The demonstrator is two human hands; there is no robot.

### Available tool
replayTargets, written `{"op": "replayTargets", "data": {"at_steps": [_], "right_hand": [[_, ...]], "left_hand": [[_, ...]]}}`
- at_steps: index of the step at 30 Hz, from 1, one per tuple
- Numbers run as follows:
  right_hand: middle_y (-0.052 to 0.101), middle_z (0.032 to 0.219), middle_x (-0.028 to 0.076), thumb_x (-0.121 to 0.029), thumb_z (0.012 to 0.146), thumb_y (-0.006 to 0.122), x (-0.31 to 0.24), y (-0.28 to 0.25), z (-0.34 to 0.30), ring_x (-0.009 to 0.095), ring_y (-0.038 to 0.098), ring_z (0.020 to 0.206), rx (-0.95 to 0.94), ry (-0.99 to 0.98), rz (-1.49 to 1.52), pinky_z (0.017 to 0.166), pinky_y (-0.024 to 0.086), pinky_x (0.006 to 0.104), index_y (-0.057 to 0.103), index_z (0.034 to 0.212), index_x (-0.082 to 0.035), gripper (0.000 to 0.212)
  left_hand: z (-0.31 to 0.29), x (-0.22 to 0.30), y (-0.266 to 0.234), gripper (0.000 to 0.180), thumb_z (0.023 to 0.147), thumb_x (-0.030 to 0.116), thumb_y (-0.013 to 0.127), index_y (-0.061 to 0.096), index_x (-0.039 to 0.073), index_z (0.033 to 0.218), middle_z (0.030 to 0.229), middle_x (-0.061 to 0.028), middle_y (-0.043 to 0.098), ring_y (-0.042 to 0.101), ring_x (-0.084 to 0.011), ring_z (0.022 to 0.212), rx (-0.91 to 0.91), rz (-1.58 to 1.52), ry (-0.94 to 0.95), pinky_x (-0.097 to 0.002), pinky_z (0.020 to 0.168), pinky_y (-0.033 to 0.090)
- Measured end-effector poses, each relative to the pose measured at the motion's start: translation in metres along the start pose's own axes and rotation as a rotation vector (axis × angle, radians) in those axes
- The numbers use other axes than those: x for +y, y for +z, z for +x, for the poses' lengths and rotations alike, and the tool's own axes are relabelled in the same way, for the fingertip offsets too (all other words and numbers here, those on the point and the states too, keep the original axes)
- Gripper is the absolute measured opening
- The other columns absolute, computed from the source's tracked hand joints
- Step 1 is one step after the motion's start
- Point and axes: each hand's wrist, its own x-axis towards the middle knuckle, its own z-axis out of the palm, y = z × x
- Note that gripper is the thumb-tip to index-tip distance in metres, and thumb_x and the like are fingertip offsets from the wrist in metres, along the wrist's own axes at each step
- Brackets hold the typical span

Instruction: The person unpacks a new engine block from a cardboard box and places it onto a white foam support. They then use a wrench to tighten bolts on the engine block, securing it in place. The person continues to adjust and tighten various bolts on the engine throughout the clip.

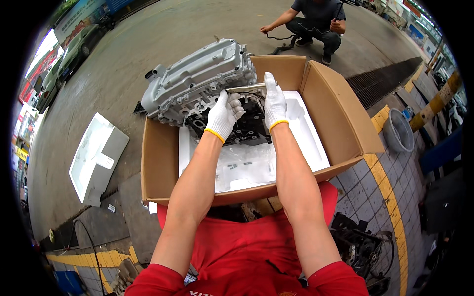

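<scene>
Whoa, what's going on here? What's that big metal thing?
A person in red, wearing white gloves, is working over an open cardboard box. The big thing is an engine, at the far left of the box, with white foam inside too. The right hand is at one end of a shiny metal bar, and the left hand is by its other end. Beyond the box, another person crouches.
</scene>
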Motion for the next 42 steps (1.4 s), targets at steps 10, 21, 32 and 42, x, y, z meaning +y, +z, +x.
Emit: {"op": "replayTargets", "data": {"at_steps": [10, 21, 32, 42], "right_hand": [[0.066, 0.099, 0.002, -0.063, 0.098, 0.068, -0.006, 0.007, -0.008, 0.012, 0.056, 0.09, 0.053, 0.004, 0.092, 0.085, 0.046, 0.0293, 0.068, 0.113, -0.001, 0.064], [0.068, 0.093, -0.003, -0.031, 0.097, 0.079, -0.022, 0.016, -0.008, 0.007, 0.056, 0.082, 0.205, -0.109, 0.205, 0.077, 0.048, 0.0249, 0.071, 0.112, -0.002, 0.033], [0.072, 0.093, -0.002, -0.028, 0.099, 0.077, -0.033, 0.013, -0.027, 0.007, 0.06, 0.083, 0.101, -0.095, 0.237, 0.078, 0.049, 0.0252, 0.076, 0.103, -0.003, 0.026], [0.075, 0.101, 0.002, -0.031, 0.1, 0.076, -0.047, 0.023, -0.045, 0.011, 0.065, 0.09, 0.117, -0.243, 0.124, 0.086, 0.052, 0.0271, 0.076, 0.109, 0.0, 0.032]], "left_hand": [[-0.001, 0.005, 0.006, 0.057, 0.109, 0.059, 0.05, 0.059, 0.004, 0.118, 0.099, -0.0104, 0.067, 0.065, -0.0216, 0.077, 0.13, -0.012, -0.062, -0.0358, 0.069, 0.06], [0.0, 0.01, 0.005, 0.057, 0.111, 0.054, 0.048, 0.051, -0.002, 0.121, 0.106, -0.0161, 0.067, 0.066, -0.0263, 0.079, 0.026, -0.197, -0.104, -0.0353, 0.066, 0.06], [0.003, 0.006, 0.001, 0.06, 0.111, 0.056, 0.046, 0.06, -0.002, 0.121, 0.105, -0.0142, 0.069, 0.067, -0.0246, 0.08, -0.003, -0.165, -0.1, -0.0363, 0.071, 0.06], [0.001, 0.006, 0.007, 0.063, 0.113, 0.055, 0.039, 0.054, -0.003, 0.13, 0.111, -0.0154, 0.067, 0.065, -0.0251, 0.081, -0.051, -0.177, -0.135, -0.0363, 0.071, 0.059]]}}
